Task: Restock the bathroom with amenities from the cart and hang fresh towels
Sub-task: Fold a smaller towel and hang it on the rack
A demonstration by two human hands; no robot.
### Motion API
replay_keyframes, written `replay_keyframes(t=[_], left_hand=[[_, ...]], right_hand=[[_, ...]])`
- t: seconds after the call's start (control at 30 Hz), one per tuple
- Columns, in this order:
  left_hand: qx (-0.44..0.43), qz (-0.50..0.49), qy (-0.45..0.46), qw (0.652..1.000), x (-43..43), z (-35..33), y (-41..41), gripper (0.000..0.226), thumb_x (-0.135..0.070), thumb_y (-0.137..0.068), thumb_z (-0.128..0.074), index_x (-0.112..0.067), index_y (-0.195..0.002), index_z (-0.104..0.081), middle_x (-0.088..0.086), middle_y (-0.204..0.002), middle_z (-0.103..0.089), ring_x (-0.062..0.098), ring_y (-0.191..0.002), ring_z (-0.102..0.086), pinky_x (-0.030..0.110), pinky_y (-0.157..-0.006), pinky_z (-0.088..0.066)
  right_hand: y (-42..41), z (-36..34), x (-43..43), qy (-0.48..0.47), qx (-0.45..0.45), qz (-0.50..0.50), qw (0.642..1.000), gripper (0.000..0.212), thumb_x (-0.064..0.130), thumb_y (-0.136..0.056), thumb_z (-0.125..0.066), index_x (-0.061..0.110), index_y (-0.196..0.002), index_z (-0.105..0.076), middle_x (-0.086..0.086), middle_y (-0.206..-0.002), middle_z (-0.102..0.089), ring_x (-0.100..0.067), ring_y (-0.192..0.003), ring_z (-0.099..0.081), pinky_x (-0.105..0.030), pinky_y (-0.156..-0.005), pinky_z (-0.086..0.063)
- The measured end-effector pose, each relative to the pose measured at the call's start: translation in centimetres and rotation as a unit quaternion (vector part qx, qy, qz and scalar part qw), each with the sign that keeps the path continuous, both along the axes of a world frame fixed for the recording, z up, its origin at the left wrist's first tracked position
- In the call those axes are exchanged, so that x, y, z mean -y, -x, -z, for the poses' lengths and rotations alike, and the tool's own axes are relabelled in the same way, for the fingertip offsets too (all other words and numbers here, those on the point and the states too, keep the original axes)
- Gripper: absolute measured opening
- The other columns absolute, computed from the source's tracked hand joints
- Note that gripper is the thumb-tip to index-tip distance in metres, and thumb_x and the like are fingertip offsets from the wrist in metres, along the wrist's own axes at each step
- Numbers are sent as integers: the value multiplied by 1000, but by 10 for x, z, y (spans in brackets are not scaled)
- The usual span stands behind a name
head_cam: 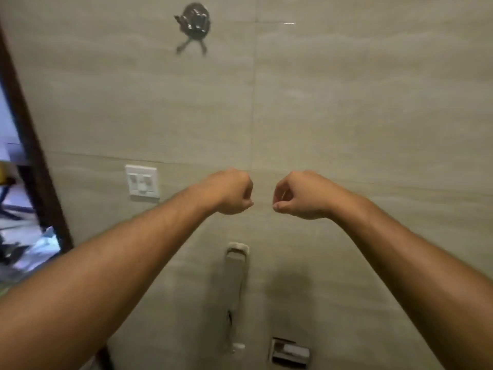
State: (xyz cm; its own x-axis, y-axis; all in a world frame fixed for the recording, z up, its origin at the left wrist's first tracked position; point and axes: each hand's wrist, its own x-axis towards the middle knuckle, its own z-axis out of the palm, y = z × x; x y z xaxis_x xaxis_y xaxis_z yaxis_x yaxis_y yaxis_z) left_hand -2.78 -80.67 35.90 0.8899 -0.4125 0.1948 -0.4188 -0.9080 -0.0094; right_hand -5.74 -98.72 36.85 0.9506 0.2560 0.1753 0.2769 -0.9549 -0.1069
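left hand (232, 192) and right hand (298, 194) curled closed, holding nothing visible, raised near tiled wall (373, 102), below wall hook (194, 21)

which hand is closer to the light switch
Left. The left hand is just right of the switch; the right hand is farther right, beyond it.

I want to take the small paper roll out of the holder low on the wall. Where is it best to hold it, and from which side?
Hold the paper roll around its white middle, coming from the front, away from the wall. It lies crosswise, and the metal holder closes off its left end, so only the front and right end look free. The view is blurred, so this is a guess.
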Motion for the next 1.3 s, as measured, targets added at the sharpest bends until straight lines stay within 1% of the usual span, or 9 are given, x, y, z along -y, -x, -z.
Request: replay_keyframes(t=[0.17, 0.33, 0.47, 0.6, 0.8, 0.93, 1.07, 1.2, 1.3], left_hand=[[-2, -112, 33, 993, -150, 16, 24, 25, -39, -94, -63, -18, -104, -73, 5, -107, -72, 25, -99, -66, 31, -82, -53], [37, -213, 47, 975, -275, 35, 61, 21, -39, -92, -62, -21, -102, -69, 6, -107, -69, 30, -101, -64, 33, -77, -48], [55, -278, 49, 958, -351, 44, 92, 18, -40, -90, -61, -23, -94, -65, 8, -104, -68, 34, -97, -65, 41, -81, -54], [56, -355, 30, 933, -415, 53, 127, 18, -37, -91, -60, -22, -99, -66, 10, -108, -68, 37, -100, -64, 40, -77, -50], [51, -471, 10, 881, -485, 60, 179, 16, -35, -91, -60, -24, -101, -66, 6, -105, -68, 32, -98, -63, 36, -71, -47], [52, -533, -15, 844, -509, 53, 211, 19, -38, -94, -59, -23, -105, -66, 7, -106, -67, 31, -98, -62, 38, -75, -51], [36, -578, -22, 815, -526, 55, 242, 17, -36, -94, -60, -23, -102, -66, 4, -102, -67, 28, -95, -63, 35, -69, -45], [19, -615, -31, 788, -550, 55, 267, 13, -37, -93, -60, -26, -87, -56, 4, -101, -64, 27, -92, -61, 35, -71, -47], [25, -626, -17, 779, -569, 59, 275, 11, -36, -92, -62, -30, -85, -55, 4, -100, -65, 27, -89, -63, 39, -76, -54]], right_hand=[[-13, 13, -138, 5, -1, -103, 995, 11, 36, -89, -71, 28, -94, -77, 9, -89, -73, -13, -85, -68, -30, -77, -55], [-8, 29, -262, 4, 11, -191, 982, 11, 35, -89, -69, 29, -93, -77, 11, -82, -64, -14, -83, -63, -25, -70, -43], [2, 37, -351, 5, -8, -261, 965, 9, 28, -92, -67, 24, -93, -75, 7, -85, -67, -14, -83, -63, -25, -70, -46], [12, 41, -427, 13, 2, -331, 944, 13, 27, -88, -66, 21, -91, -78, -1, -97, -76, -25, -92, -68, -37, -82, -56], [21, 49, -523, -7, -5, -427, 904, 13, 35, -86, -66, 32, -73, -64, 6, -91, -71, -23, -89, -66, -39, -82, -57], [30, 46, -573, -15, 4, -500, 866, 6, 31, -84, -65, 32, -78, -67, 1, -96, -72, -27, -91, -66, -42, -82, -58], [43, 53, -609, -27, -1, -548, 836, 6, 32, -81, -64, 35, -76, -64, -1, -100, -72, -29, -92, -67, -44, -83, -58], [44, 65, -636, -28, -10, -572, 820, 11, 28, -85, -64, 29, -90, -74, -1, -100, -73, -28, -92, -67, -39, -78, -56], [44, 73, -654, -44, -26, -580, 813, 13, 31, -85, -64, 30, -93, -74, 1, -102, -72, -27, -90, -68, -41, -79, -58]])
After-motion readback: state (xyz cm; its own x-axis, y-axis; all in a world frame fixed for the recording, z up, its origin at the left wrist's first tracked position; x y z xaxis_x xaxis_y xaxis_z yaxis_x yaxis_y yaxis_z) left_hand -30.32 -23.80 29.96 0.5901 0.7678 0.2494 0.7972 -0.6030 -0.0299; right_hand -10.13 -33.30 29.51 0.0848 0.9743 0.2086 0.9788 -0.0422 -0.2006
